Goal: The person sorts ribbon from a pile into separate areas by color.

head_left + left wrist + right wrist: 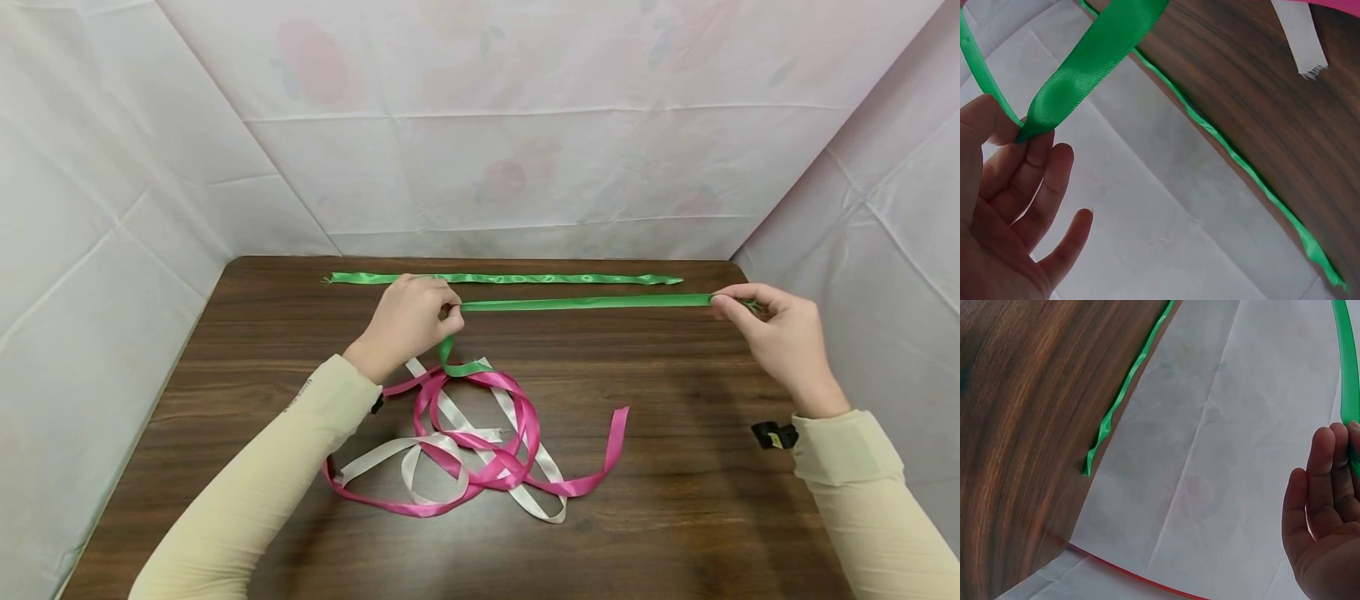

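A green satin ribbon stretches nearly straight between both hands above the table. My left hand pinches it between thumb and index finger, and its loose tail hangs down toward the pile below. In the left wrist view that tail of green ribbon folds sharply at the pinch, the other fingers spread apart. My right hand pinches the ribbon near its frayed right end, a little of which sticks out past the fingers. Behind, a second green ribbon lies along the table's far edge, slightly crinkled.
Pink ribbon and white ribbon lie looped in a tangled pile at the middle of the brown wooden table. White patterned cloth hangs behind the table and along both sides.
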A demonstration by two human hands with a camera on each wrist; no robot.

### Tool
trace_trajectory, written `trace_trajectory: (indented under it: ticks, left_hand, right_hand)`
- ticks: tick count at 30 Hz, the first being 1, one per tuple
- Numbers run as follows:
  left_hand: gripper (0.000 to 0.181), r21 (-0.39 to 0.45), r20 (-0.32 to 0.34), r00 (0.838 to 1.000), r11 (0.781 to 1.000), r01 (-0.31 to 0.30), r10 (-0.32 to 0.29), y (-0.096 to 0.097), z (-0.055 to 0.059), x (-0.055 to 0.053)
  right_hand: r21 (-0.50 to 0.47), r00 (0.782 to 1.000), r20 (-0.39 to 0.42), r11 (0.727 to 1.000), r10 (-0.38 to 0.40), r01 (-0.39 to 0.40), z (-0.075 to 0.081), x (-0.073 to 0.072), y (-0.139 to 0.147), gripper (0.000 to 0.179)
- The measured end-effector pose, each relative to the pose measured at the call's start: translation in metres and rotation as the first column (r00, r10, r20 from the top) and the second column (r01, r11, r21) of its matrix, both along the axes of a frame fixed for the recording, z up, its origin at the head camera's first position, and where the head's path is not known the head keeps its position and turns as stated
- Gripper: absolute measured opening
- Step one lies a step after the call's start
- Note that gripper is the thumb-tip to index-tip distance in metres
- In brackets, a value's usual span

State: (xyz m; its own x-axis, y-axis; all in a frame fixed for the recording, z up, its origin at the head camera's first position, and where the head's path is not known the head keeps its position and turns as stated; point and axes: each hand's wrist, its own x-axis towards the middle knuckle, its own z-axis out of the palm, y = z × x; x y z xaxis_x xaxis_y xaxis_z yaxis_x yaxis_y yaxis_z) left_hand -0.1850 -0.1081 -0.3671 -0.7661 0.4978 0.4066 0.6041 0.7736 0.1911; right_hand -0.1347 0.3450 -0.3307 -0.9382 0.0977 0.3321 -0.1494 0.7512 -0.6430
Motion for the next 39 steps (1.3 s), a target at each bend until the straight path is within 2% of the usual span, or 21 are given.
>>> trace_trajectory:
  ticks: [2, 5, 10, 16, 20, 27, 39]
  left_hand:
    - [0.017, 0.028, 0.035, 0.999, 1.000, -0.005, 0.004, -0.001, 0.000, 0.000]
    - [0.020, 0.074, 0.124, 0.992, 0.997, -0.014, 0.005, -0.001, 0.000, 0.001]
    - [0.024, 0.137, 0.276, 0.961, 0.990, -0.045, 0.005, 0.000, -0.002, 0.002]
    - [0.024, 0.192, 0.357, 0.934, 0.979, -0.071, -0.002, 0.001, -0.009, 0.002]
    - [0.024, 0.212, 0.363, 0.932, 0.976, -0.060, -0.022, 0.001, -0.012, 0.002]
    - [0.017, 0.227, 0.314, 0.947, 0.974, -0.011, -0.062, 0.002, -0.011, 0.003]
    - [0.017, 0.219, 0.211, 0.977, 0.975, -0.037, -0.010, -0.003, -0.009, 0.005]
  right_hand:
    - [0.000, 1.000, -0.005, 1.000, 0.008, -0.008, -0.001, 0.000, 0.000, 0.017]
    - [0.004, 1.000, -0.007, 1.000, 0.016, -0.016, -0.002, 0.000, 0.001, 0.017]
    - [0.000, 1.000, 0.009, 1.000, 0.014, -0.014, -0.005, 0.000, 0.001, 0.019]
    - [-0.003, 1.000, 0.025, 1.000, 0.004, -0.004, -0.008, 0.001, 0.001, 0.018]
    - [0.000, 1.000, 0.024, 1.000, 0.011, -0.011, -0.010, 0.000, 0.003, 0.018]
    - [0.003, 1.000, 0.023, 1.000, 0.008, -0.008, -0.012, -0.001, 0.003, 0.018]
    - [0.015, 0.999, 0.025, 1.000, 0.021, -0.021, -0.011, 0.000, 0.002, 0.020]
